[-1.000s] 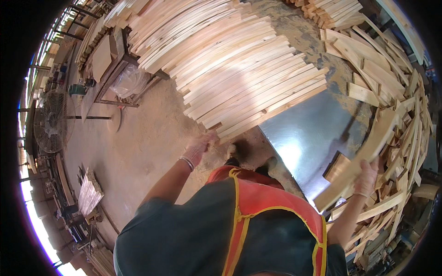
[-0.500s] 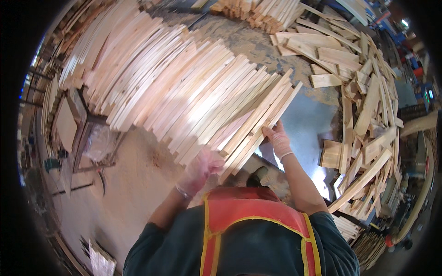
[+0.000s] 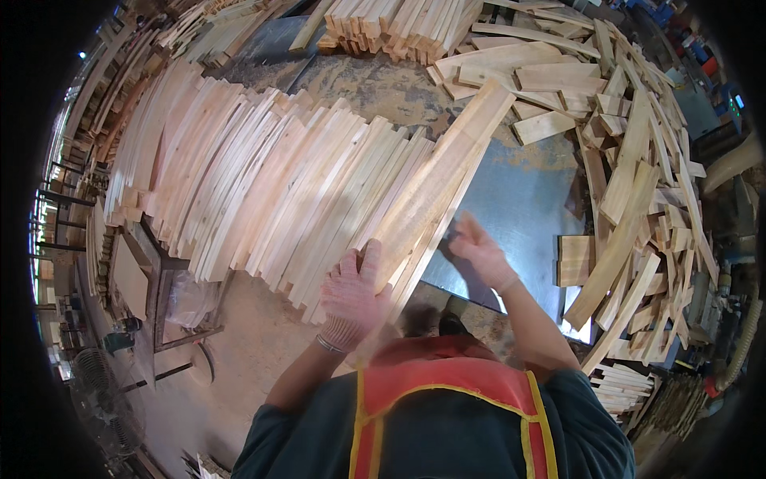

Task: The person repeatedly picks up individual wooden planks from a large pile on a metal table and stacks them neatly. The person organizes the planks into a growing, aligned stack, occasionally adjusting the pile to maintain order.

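Note:
A wide, pale wooden board (image 3: 439, 172) slants up to the right, its broad face showing, at the right end of a long row of narrow wooden strips (image 3: 295, 176). My left hand (image 3: 351, 297), in a knitted glove, holds the board's near end, fingers along its left edge and thumb by the end. Just right of that end, further narrow strips (image 3: 427, 259) show beneath the board. My right hand (image 3: 481, 254) is off the wood, over the bluish metal tabletop (image 3: 515, 199). Its fingers are blurred but look apart, with nothing between them.
A heap of loose offcuts (image 3: 630, 199) covers the right side. At the far edge lies a stack of boards (image 3: 399, 28). Sawdust (image 3: 375, 88) coats the tabletop behind the row. A standing fan (image 3: 104, 399) is at lower left, near a metal-framed stand (image 3: 163, 307).
The wide board face has come into view on the right end of the row, where narrow edges showed. My right hand has left the wood. The view has shifted slightly.

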### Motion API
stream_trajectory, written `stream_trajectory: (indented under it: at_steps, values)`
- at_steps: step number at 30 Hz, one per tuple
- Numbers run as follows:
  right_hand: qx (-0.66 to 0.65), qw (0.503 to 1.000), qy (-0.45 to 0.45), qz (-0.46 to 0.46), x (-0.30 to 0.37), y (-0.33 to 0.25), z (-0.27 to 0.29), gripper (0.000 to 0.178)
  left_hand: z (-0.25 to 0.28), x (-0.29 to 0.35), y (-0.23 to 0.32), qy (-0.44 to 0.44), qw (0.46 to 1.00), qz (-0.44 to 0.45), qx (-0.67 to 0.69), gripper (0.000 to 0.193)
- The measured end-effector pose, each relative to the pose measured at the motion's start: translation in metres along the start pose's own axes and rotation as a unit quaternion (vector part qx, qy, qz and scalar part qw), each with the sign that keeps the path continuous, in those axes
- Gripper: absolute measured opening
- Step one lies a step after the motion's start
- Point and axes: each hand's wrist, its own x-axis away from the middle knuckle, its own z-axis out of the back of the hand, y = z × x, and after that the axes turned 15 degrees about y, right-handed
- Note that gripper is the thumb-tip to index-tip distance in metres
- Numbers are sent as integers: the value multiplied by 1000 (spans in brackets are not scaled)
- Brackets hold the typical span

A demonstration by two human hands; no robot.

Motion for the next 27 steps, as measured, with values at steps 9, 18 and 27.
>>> stream_trajectory:
  at_steps: [9, 18, 27]
  values:
    - [547, 555, 618, 104, 123, 89, 352, 96, -48, -19, -15, -115, 985, 44, -125, 87]
    - [390, 697, 591, 112, 119, 107, 412, 89, -77, -77, -2, -127, 984, 115, -37, 81]
    - [381, 734, 557, 76, 38, 22, 264, 112, -42, -6, 33, -252, 602, 340, 677, 56]
